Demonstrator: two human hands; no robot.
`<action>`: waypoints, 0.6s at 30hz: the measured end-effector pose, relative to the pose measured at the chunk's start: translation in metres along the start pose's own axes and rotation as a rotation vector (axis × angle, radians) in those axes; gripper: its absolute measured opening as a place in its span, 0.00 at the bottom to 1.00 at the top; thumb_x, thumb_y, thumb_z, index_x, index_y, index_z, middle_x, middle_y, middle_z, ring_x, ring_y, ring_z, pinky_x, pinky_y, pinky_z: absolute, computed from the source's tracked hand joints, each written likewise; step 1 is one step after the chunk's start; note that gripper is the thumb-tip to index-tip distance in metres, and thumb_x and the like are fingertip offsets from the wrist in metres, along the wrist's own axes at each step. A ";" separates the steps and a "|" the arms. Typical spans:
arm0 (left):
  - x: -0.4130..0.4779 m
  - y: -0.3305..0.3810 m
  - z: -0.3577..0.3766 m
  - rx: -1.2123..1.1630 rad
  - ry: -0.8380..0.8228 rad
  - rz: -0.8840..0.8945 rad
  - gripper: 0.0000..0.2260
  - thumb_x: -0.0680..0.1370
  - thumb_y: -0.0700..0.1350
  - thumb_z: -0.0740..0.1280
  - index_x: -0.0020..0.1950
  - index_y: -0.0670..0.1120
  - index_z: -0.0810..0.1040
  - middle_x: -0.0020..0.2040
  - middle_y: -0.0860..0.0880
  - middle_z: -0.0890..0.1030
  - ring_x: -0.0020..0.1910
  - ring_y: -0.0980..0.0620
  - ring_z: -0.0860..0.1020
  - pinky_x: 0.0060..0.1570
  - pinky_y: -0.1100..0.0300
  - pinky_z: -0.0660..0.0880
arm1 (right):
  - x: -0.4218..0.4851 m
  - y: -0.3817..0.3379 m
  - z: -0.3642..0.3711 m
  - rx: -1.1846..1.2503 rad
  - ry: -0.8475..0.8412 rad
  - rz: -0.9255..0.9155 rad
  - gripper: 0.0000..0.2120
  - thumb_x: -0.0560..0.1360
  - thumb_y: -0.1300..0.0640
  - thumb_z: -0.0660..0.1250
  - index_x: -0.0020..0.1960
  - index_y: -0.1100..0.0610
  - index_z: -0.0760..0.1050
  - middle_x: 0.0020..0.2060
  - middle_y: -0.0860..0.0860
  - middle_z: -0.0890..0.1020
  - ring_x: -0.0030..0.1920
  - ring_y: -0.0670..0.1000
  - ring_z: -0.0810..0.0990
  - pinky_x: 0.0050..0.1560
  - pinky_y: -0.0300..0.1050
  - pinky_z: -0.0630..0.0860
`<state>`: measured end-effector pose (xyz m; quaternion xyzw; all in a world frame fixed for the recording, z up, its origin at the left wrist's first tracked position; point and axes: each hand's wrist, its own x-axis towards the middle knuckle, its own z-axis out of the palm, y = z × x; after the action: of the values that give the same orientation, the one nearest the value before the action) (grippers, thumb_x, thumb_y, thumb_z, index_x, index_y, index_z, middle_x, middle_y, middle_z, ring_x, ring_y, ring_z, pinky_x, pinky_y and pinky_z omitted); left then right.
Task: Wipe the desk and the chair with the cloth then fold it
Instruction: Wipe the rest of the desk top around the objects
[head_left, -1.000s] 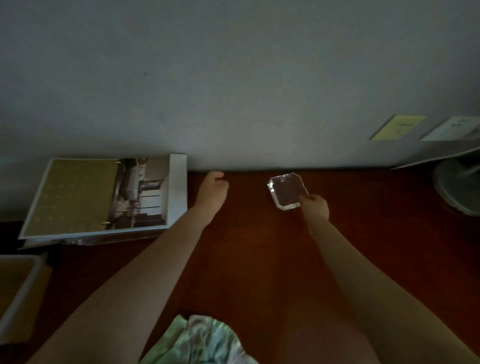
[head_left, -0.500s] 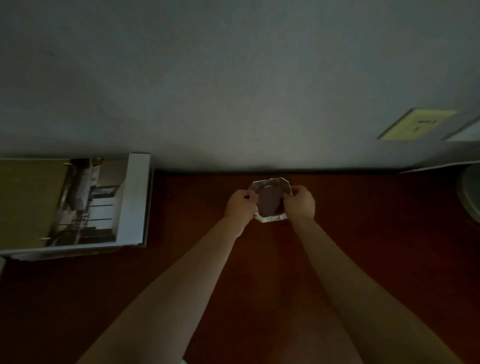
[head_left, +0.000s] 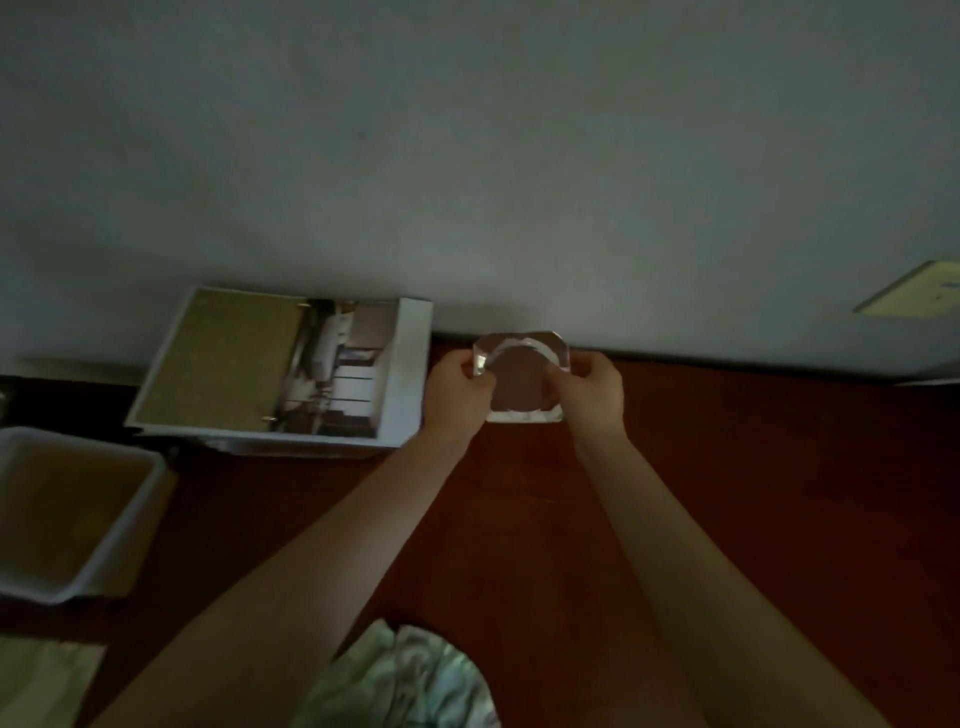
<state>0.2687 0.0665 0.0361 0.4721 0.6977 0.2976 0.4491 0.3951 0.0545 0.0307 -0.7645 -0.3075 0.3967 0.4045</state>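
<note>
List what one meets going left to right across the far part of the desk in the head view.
White plastic tub → open white ring binder → left hand → clear faceted glass dish, pinched by both hands → right hand → yellow note on the wall.

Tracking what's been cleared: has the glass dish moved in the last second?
Yes: the glass dish has shifted left, closer to the open binder.
</note>
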 end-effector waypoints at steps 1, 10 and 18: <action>0.003 -0.002 -0.022 0.010 0.025 0.000 0.10 0.75 0.37 0.63 0.55 0.42 0.78 0.43 0.45 0.79 0.42 0.47 0.78 0.42 0.54 0.77 | -0.009 -0.009 0.017 0.042 -0.059 0.005 0.16 0.72 0.57 0.69 0.58 0.60 0.75 0.52 0.56 0.81 0.51 0.55 0.81 0.53 0.54 0.79; 0.043 -0.033 -0.187 0.000 0.001 0.003 0.10 0.77 0.39 0.66 0.57 0.42 0.78 0.53 0.45 0.80 0.47 0.48 0.77 0.44 0.58 0.74 | -0.074 -0.064 0.153 0.167 -0.456 0.130 0.18 0.76 0.58 0.65 0.65 0.62 0.71 0.56 0.55 0.78 0.57 0.55 0.76 0.63 0.53 0.73; 0.062 -0.062 -0.208 0.077 -0.148 -0.037 0.12 0.79 0.35 0.60 0.61 0.39 0.75 0.39 0.50 0.75 0.35 0.56 0.71 0.33 0.66 0.68 | -0.078 -0.055 0.198 0.038 -0.388 0.174 0.16 0.77 0.57 0.64 0.62 0.62 0.73 0.55 0.56 0.77 0.55 0.54 0.74 0.56 0.47 0.71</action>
<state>0.0464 0.1027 0.0494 0.4966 0.6823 0.2265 0.4863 0.1787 0.0937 0.0351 -0.6897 -0.3049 0.5756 0.3163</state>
